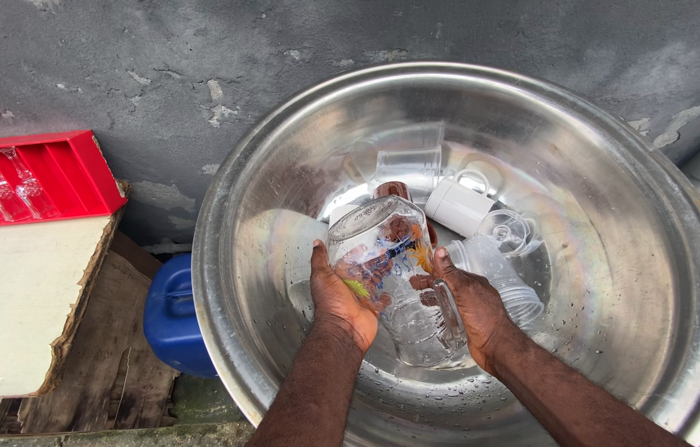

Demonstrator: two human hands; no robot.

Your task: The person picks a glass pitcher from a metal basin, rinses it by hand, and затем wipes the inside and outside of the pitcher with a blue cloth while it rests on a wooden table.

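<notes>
Both hands close around a clear glass mug (387, 265) held over the middle of a wide steel basin (283, 141), the left hand (340, 296) cupping its side and the right hand (467, 300) by the handle. With the glass wet, a firm two-handed grip kept low over the basin seems wisest. The mug bears a small orange, blue and green print; a red tray (76, 170) of glasses sits on the desk (10, 298) at left, a blue can (169, 319) below.
</notes>
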